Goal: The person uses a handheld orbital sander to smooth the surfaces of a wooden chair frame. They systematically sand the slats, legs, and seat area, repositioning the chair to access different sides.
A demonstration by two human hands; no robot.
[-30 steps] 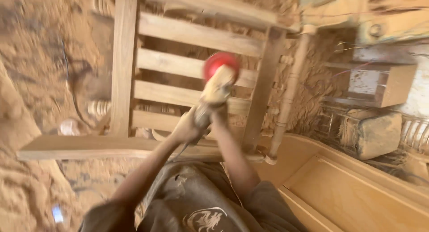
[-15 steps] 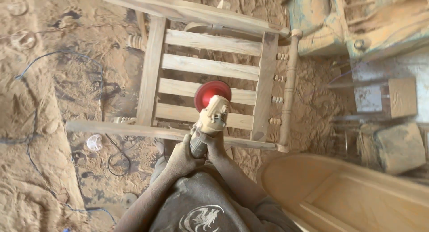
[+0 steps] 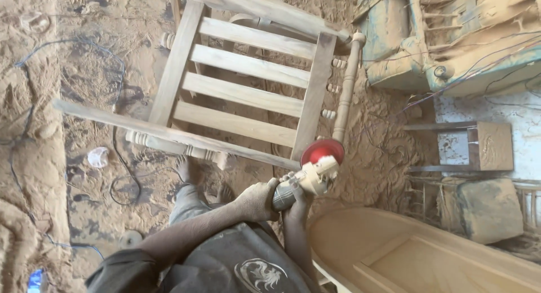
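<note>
Sawdust floor (image 3: 79,90) everywhere; both hands, left hand (image 3: 258,200) and right hand (image 3: 297,196), grip the grinder (image 3: 307,177), red disc (image 3: 322,152) at the slatted chair frame (image 3: 248,95), wooden tub (image 3: 406,253) near right.

No packages, labels, signs or screens visible anywhere in view; only a white printed emblem (image 3: 264,274) on dark clothing, at six o'clock.
</note>
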